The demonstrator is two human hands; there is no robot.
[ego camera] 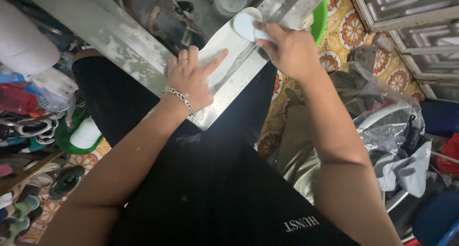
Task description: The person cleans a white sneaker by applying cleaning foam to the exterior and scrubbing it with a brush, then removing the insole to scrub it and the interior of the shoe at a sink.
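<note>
A white insole [224, 50] lies lengthwise on a worn metal table [110, 35], its far end reaching toward the table's far edge. The left hand [191, 78] presses flat on the near part of the insole, fingers spread, forefinger pointing along it; nothing is gripped, only held down. A silver bracelet [179, 98] circles that wrist and a ring sits on one finger. The right hand [284, 50] is closed on a small white pad [244, 26], pinched between fingers and thumb and touching the far end of the insole.

Below the table are the person's black-clothed legs. Right of the right hand, a green basin [319, 18] shows at the table's edge over patterned floor tiles [351, 30]. Nearer on the right lies a clear plastic bag [392, 126] of clothing. On the left, shoes [33, 131] crowd the floor.
</note>
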